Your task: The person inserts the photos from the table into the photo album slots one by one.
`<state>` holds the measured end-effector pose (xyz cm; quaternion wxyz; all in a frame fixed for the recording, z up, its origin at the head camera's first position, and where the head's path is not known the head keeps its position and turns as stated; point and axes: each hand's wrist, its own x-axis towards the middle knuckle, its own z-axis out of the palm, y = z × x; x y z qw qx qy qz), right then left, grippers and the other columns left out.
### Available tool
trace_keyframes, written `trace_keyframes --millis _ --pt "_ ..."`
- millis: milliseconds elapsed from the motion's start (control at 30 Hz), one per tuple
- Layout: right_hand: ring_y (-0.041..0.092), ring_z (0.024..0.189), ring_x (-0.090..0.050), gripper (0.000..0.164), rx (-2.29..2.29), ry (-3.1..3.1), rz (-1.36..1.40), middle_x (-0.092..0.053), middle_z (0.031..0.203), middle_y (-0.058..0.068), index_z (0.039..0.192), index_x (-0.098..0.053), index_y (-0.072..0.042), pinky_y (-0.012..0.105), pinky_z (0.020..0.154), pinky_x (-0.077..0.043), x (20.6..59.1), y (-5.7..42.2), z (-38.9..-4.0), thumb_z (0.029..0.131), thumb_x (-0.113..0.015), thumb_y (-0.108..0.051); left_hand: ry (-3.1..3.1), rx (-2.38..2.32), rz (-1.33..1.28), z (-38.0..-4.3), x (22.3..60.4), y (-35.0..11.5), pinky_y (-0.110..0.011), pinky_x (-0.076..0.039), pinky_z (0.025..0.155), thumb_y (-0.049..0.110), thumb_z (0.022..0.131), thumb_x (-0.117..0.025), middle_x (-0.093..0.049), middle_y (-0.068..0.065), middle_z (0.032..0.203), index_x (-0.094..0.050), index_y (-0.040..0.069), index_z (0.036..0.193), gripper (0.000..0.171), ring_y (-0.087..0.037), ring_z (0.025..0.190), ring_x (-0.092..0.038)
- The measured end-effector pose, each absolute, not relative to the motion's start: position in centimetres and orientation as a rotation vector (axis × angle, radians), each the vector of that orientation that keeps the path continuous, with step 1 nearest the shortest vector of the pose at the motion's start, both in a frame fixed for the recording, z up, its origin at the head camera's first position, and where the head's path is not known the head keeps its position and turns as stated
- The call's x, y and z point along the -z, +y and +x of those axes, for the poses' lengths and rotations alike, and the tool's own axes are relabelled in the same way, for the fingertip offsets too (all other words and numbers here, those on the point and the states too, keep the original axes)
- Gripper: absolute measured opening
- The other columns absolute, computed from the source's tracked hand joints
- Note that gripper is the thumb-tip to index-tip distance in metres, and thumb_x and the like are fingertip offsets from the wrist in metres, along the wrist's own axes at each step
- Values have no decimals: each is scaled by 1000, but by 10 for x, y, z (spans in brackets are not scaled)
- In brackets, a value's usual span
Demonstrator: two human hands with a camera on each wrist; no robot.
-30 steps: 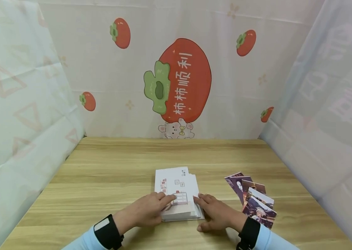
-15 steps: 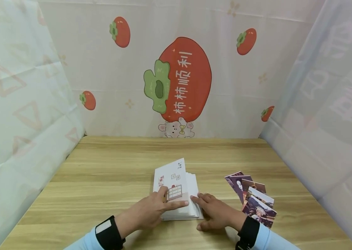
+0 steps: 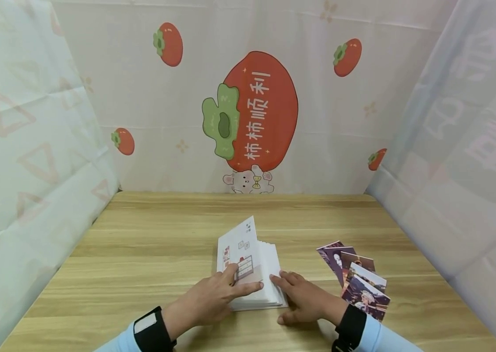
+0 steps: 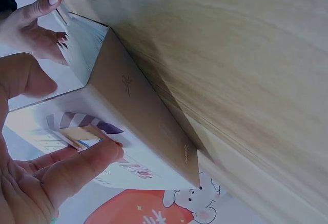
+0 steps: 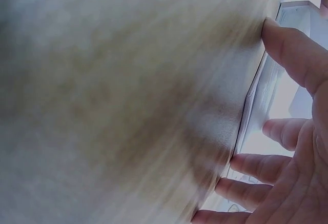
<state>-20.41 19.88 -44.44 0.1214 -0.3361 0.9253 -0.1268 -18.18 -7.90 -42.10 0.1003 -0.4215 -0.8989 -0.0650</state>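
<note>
A white photo album (image 3: 226, 254) with printed drawings lies in the middle of the wooden table, its cover tilted up from the right side. White pages (image 3: 267, 266) show beneath the raised cover. My left hand (image 3: 208, 298) holds the cover near its lower end; in the left wrist view, fingers rest on its printed face and the thumb is by its lower edge. Against the album's right edge lies my right hand (image 3: 307, 296), fingers extended, index fingertip at the pages. The right wrist view shows its fingers (image 5: 261, 167) spread along that edge.
Several printed photo cards (image 3: 364, 298) lie overlapping on the table (image 3: 155, 234), right of the album and just beyond the right wrist. A cloth with persimmon drawings (image 3: 261, 112) hangs behind the table, with more cloth along both sides.
The album cover was flat and now stands tilted up toward the left, baring the pages. My left hand shifted on the cover as it rose; the right hand stayed nearly still.
</note>
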Motion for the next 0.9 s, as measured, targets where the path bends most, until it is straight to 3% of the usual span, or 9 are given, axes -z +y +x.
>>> trace_keyframes --millis 300,400,567,633,767,900 --pt "41 127 -32 87 377 2689 -968 -31 144 20 146 -31 -15 54 95 -33 443 197 -204 77 -68 -52 -2342 219 -1231 -182 421 -86 -16 -30 36 13 72 -73 -51 -9 99 -50 37 127 64 -10 51 -41" --pt "41 126 -33 87 376 2692 -976 -31 144 20 146 -31 -14 54 95 -34 442 196 -204 77 -68 -52 -2229 246 -1203 -181 418 -91 -18 -31 34 13 70 -75 -56 -7 97 -56 32 119 57 -12 50 -50" --pt "40 127 -32 87 375 2691 -981 -31 144 21 146 -30 -14 54 95 -34 442 196 -205 77 -68 -51 -2135 338 -1179 -176 412 -100 -18 -39 38 4 67 -73 -59 -7 101 -62 21 108 46 -15 67 -63" --pt "40 127 -32 87 379 2685 -976 -30 144 21 146 -30 -15 54 95 -34 442 197 -204 78 -68 -51 -2121 408 -1170 -173 410 -104 -17 -40 41 6 70 -71 -59 -8 103 -63 17 104 37 -14 71 -63" --pt "40 128 -30 87 387 2665 -962 -28 145 20 147 -29 -15 54 95 -33 441 197 -204 78 -67 -52 -2084 577 -1151 -170 405 -113 -16 -45 50 19 89 -61 -58 -9 104 -61 13 95 9 -15 74 -64" --pt "40 128 -30 87 389 2649 -960 -27 145 21 147 -28 -14 55 95 -33 439 197 -204 79 -67 -51 -2050 693 -1099 -167 399 -120 -18 -48 56 24 95 -50 -58 -8 103 -60 14 87 17 -15 73 -64"
